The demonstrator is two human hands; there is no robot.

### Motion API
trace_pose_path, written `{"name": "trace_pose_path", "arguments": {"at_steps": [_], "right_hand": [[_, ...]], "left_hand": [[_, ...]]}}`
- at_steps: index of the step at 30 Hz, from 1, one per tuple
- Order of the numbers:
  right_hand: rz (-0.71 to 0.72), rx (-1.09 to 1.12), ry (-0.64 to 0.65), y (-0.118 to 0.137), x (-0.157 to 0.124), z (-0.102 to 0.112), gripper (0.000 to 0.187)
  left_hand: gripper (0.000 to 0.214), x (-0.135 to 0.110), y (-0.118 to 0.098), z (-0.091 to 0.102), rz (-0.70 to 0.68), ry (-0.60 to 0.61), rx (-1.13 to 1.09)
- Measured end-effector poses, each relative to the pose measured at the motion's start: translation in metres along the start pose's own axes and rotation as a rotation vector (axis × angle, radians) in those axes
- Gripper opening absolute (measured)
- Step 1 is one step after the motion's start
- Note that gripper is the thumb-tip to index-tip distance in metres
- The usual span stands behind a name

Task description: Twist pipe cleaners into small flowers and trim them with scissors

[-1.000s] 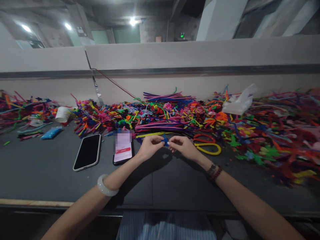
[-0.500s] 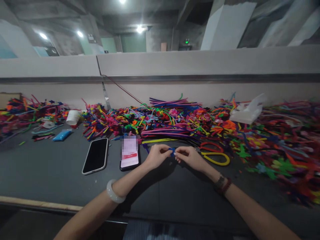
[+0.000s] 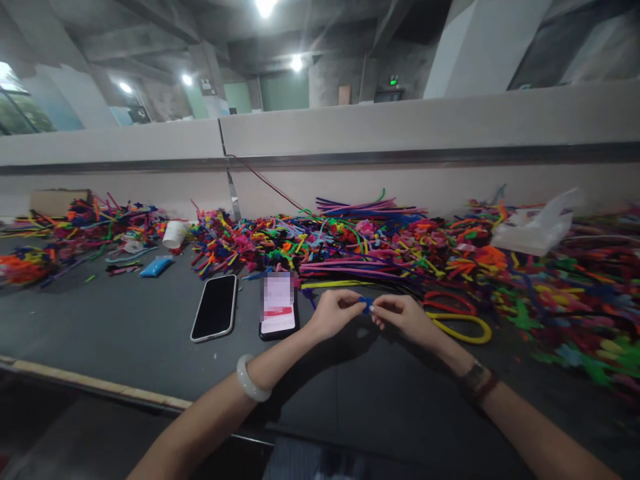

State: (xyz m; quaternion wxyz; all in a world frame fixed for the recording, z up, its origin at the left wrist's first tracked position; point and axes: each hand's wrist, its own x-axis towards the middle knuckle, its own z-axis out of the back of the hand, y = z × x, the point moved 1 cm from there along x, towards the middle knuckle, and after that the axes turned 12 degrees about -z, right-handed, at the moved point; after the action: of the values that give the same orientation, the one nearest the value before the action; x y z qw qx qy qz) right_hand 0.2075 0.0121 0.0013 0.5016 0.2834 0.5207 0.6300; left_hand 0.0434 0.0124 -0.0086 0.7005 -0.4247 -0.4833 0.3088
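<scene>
The left hand (image 3: 336, 313) and right hand (image 3: 407, 320) nearly meet, both pinching a small blue piece (image 3: 367, 305) between their fingertips, over the dark table (image 3: 140, 340). Just beside the right hand lies a tool with red and yellow loop handles (image 3: 473, 341). Left of the left hand rest a lit phone (image 3: 277, 325), then a dark-screened phone (image 3: 215, 309). Colourful fuzzy stems (image 3: 325, 240) heap along the back.

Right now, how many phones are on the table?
2. The dark-screened phone lies on the left; the lit phone is just right of it, nearer the left hand. Any under the colourful pile would be hidden.
</scene>
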Motion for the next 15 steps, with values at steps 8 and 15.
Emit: {"name": "trace_pose_path", "arguments": {"at_steps": [8,15], "right_hand": [[0.035,0.06,0.005,0.0002,0.0,-0.0013,0.027],[0.063,0.063,-0.042,-0.0014,0.0012,0.002,0.026]], "left_hand": [[0.029,0.0031,0.0036,0.0024,0.144,-0.14,-0.237],[0.027,0.0013,0.0017,0.0049,0.055,-0.068,-0.043]]}}
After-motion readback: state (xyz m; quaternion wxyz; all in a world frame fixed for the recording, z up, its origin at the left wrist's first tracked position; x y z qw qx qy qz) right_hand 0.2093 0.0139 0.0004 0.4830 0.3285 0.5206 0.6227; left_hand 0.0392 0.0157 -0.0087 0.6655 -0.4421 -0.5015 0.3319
